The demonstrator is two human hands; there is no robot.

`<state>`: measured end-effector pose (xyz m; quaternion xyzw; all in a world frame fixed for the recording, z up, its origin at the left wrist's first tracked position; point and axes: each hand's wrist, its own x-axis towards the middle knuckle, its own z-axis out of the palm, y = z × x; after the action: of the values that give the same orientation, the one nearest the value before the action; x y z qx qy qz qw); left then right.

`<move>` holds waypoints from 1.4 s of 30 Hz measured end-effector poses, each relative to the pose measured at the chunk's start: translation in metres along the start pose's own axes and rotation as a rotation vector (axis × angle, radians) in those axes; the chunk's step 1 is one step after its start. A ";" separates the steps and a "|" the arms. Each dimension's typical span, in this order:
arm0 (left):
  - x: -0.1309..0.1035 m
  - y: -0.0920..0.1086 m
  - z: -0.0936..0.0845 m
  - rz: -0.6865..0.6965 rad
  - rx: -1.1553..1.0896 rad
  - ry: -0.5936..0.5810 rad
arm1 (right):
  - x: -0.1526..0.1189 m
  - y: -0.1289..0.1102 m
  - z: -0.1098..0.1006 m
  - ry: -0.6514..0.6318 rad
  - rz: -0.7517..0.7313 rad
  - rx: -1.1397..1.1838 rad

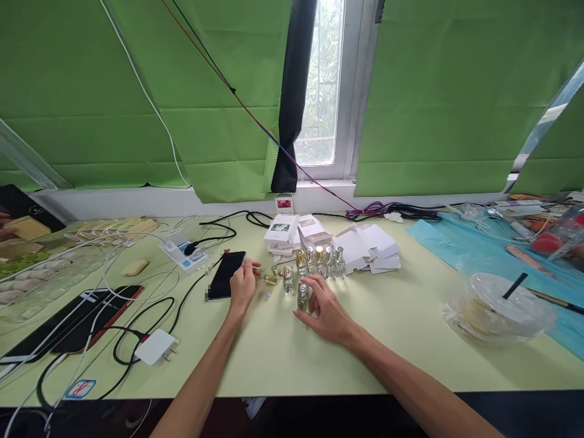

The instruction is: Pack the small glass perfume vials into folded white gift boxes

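Setting: pale green table (410,316) under a window (322,85), green cloth hung to either side, a black strip of cloth (292,97) beside the glass.
Left hand (243,286): resting on the right edge of a black phone (225,274) that lies flat on the table; fingers curled loosely over the edge, thumb toward the bottles. A firm clamp cannot be told from this view.
Right hand (325,307): palm down on the table, fingers spread and curved around a small glass bottle (303,297) with a gold cap; fingertips touching its side, not closed tight around it.
Bottle position: upright, the nearest one to the person, just in front of the others, between the two hands.
Other bottles: a row of gold-capped bottles (322,261) standing behind it; one more bottle (288,280) slightly left; a gold cap (270,279) lying loose near the left hand.
Boxes: white cartons (283,234) stacked behind the bottles, flattened white ones (374,246) to the right.
Left side: white power strip (182,254), white charger (156,347), looping black and white cables, a second dark phone (73,325).
Right side: clear lidded cup with a black straw (502,301), blue sheet (479,243) under clutter.
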<state>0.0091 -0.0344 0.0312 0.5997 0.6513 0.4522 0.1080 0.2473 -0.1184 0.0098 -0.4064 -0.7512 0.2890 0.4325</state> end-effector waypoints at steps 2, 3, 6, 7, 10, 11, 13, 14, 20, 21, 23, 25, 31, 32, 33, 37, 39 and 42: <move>-0.006 -0.001 -0.006 0.052 -0.004 -0.029 | -0.001 0.000 0.000 -0.016 -0.009 0.001; -0.009 0.001 -0.007 0.090 -0.004 -0.045 | -0.001 -0.001 0.001 -0.027 -0.018 0.002; -0.018 0.006 -0.005 0.241 -0.011 -0.128 | -0.003 -0.004 0.002 -0.061 -0.064 0.009; -0.019 0.007 -0.002 0.290 -0.013 -0.167 | -0.003 -0.006 0.003 -0.075 -0.076 0.008; -0.017 0.006 0.009 0.414 0.013 -0.306 | -0.004 -0.013 0.005 -0.119 -0.108 -0.018; -0.015 0.004 0.013 0.440 0.028 -0.349 | -0.004 -0.015 0.005 -0.131 -0.121 -0.031; -0.012 -0.001 0.020 0.466 0.028 -0.392 | -0.003 -0.021 0.007 -0.150 -0.152 -0.059; -0.010 -0.003 0.022 0.473 0.024 -0.405 | -0.003 -0.023 0.008 -0.159 -0.166 -0.075; -0.007 -0.009 0.022 0.456 -0.008 -0.416 | 0.006 -0.032 0.023 -0.192 -0.258 -0.215; -0.007 -0.010 0.019 0.445 -0.010 -0.415 | 0.009 -0.034 0.026 -0.198 -0.264 -0.244; -0.007 -0.014 0.012 0.420 -0.008 -0.408 | 0.017 -0.038 0.031 -0.213 -0.265 -0.316; -0.006 -0.018 0.005 0.392 -0.001 -0.391 | 0.026 -0.045 0.035 -0.236 -0.262 -0.420; -0.007 -0.026 -0.010 0.326 0.016 -0.356 | 0.053 -0.063 0.042 -0.254 -0.207 -0.767; -0.007 -0.026 -0.010 0.321 0.013 -0.359 | 0.056 -0.064 0.043 -0.242 -0.195 -0.784; -0.008 -0.025 -0.011 0.317 0.009 -0.363 | 0.058 -0.064 0.045 -0.230 -0.186 -0.794; -0.011 -0.024 -0.012 0.306 -0.008 -0.388 | 0.059 -0.063 0.044 -0.194 -0.147 -0.840; -0.014 -0.025 -0.014 0.302 -0.013 -0.401 | 0.056 -0.062 0.040 -0.144 -0.119 -0.831; -0.019 -0.027 -0.020 0.293 -0.019 -0.419 | 0.051 -0.057 0.033 -0.038 -0.046 -0.764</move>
<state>-0.0180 -0.0567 0.0151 0.7674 0.5165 0.3347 0.1795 0.1825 -0.1058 0.0612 -0.5158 -0.8216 -0.0140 0.2423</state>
